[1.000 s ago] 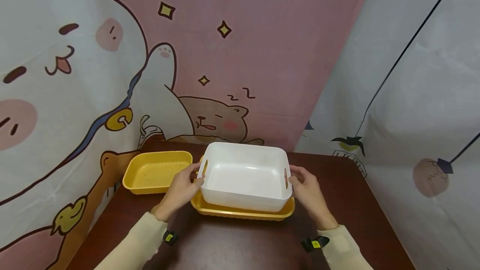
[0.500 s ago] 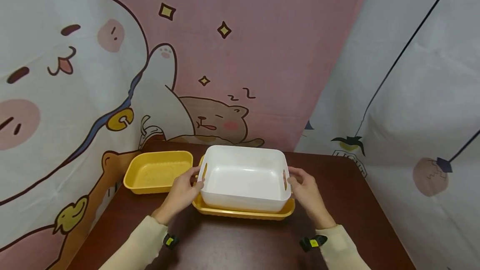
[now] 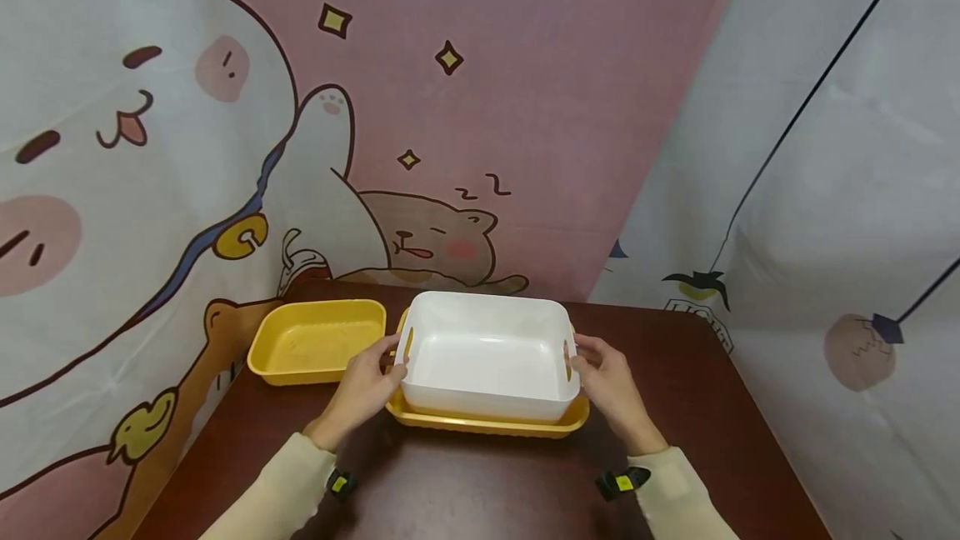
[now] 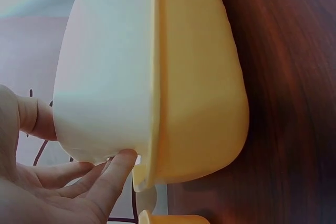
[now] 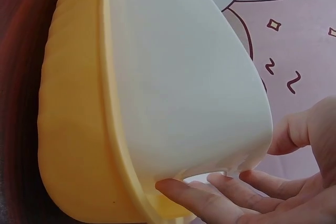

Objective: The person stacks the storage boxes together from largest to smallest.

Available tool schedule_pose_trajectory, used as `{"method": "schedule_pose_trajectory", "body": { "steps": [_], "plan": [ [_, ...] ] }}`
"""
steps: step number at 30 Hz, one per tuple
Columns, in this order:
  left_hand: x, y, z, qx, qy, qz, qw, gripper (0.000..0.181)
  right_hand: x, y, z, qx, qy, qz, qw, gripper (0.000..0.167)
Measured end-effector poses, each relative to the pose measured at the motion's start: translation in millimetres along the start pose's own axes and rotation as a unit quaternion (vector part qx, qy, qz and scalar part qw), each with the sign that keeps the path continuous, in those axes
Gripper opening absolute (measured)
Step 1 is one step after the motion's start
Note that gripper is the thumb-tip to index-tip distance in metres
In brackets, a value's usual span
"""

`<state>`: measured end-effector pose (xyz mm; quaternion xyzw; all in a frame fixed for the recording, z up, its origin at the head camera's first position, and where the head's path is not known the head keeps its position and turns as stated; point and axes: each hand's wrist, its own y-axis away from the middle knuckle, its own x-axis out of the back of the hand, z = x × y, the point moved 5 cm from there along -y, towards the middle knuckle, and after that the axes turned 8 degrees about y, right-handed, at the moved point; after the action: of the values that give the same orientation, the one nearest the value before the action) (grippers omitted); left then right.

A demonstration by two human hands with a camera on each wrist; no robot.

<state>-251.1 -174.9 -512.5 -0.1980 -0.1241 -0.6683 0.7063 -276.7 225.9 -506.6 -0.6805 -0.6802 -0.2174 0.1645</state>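
A white plastic storage bin (image 3: 487, 405) with a slotted handle hole at each short end sits inside a larger yellow plastic basket (image 3: 487, 425). My left hand (image 3: 363, 386) grips its left end, thumb at the rim and fingers on the outside wall. At the other end my right hand (image 3: 611, 382) holds the bin the same way, by the handle slot. Both wrist views show the white wall (image 4: 105, 77) rising above the yellow rim. In the right wrist view the fingertips (image 5: 170, 186) lie close to the yellow rim. The bin's underside is hidden.
A second yellow basket (image 3: 300, 377) stands at the back left of the dark brown table (image 3: 480, 490), beside the stacked pair. Cartoon-printed cloth (image 3: 555, 107) hangs behind and along both sides.
The white bin has sunk slightly into the yellow basket, both hands keeping hold of it. Its right end and the right hand have shifted a little left. The second basket stays in place.
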Motion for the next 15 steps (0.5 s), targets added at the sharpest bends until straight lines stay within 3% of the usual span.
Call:
{"method": "schedule_pose_trajectory", "body": {
  "steps": [15],
  "plan": [
    [-3.1, 1.3, -5.1, 0.004, 0.005, -0.004, 1.0, 0.059, -3.3, -0.5, 1.2, -0.001, 0.005, 0.002, 1.0, 0.055]
  ]
}}
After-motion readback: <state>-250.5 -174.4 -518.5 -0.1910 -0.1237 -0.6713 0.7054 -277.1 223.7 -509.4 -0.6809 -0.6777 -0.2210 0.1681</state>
